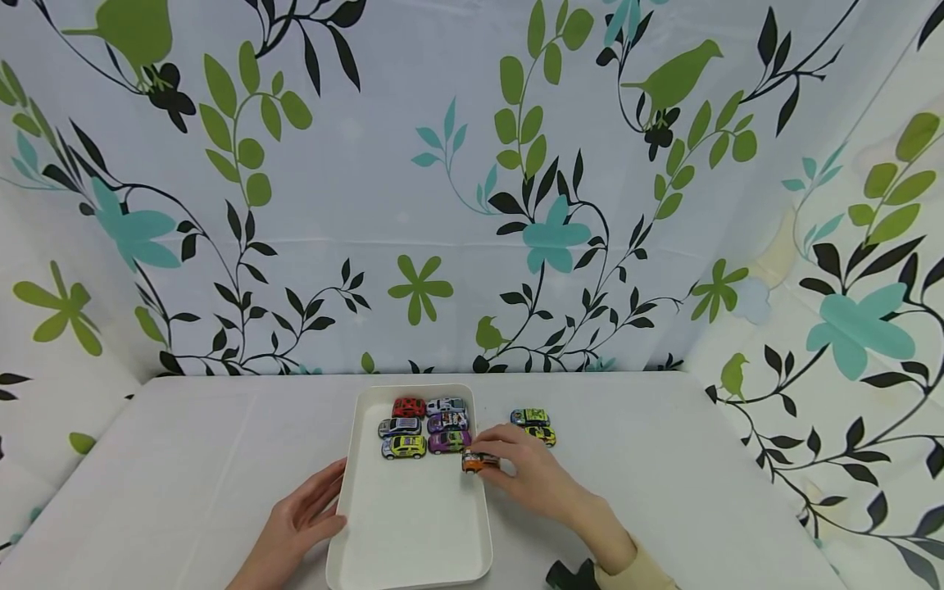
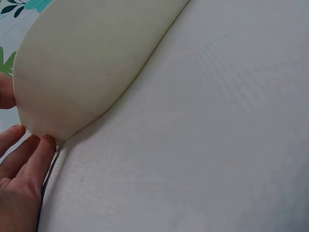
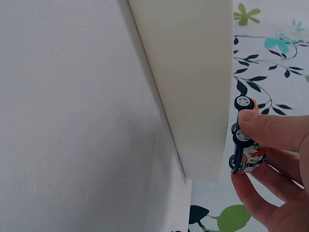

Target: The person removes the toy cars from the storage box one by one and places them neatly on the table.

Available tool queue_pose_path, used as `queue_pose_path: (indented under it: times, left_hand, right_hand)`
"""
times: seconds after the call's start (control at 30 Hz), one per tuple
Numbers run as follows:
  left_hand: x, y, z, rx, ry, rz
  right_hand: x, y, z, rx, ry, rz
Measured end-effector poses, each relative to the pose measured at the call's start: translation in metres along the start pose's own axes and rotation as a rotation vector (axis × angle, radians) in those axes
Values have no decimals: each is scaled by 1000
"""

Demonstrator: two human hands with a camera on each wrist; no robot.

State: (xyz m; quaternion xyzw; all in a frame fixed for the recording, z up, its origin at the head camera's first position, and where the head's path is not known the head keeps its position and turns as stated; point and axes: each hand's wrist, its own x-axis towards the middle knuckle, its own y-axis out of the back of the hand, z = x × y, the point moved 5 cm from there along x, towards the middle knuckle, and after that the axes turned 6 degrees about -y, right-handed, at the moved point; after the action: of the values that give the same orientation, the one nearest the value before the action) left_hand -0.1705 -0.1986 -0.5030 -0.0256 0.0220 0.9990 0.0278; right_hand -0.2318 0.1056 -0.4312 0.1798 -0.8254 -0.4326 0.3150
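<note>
An orange, white and black toy car [image 3: 248, 137] is pinched between the thumb and fingers of my right hand [image 1: 533, 475], over the right rim of a white tray [image 1: 413, 533]. The right wrist view shows the car's wheels and dark underside. Inside the tray's far half stand several toy cars in two columns, among them a red one [image 1: 409, 407], a yellow one [image 1: 404, 447] and a purple one [image 1: 449, 442]. My left hand [image 1: 301, 518] rests against the tray's left side, fingers extended; in the left wrist view its fingertips [image 2: 47, 140] touch the outer wall.
Right of the tray, just beyond my right hand, stand a green-and-blue toy car [image 1: 530, 417] and a yellow one [image 1: 542, 435], the latter partly hidden. A dark object [image 1: 574, 575] shows beside the right wrist. Patterned cloth [image 1: 369, 205] hangs behind the white table [image 1: 184, 475].
</note>
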Motion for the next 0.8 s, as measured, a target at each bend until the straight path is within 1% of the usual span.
queue_pose_path:
  times: [0.17, 0.43, 0.57, 0.8]
  left_hand:
    - [0, 0, 0, 1, 1, 5]
    - [-1, 0, 2, -6, -19, -8]
    - [-1, 0, 1, -4, -10, -5]
    - [0, 0, 0, -5, 4, -4]
  right_hand:
    - [-3, 3, 5, 0, -10, 10]
    - [-13, 7, 16, 24, -59, 18]
    - [-15, 8, 23, 25, -82, 19]
    - [-18, 16, 41, -9, -173, -6]
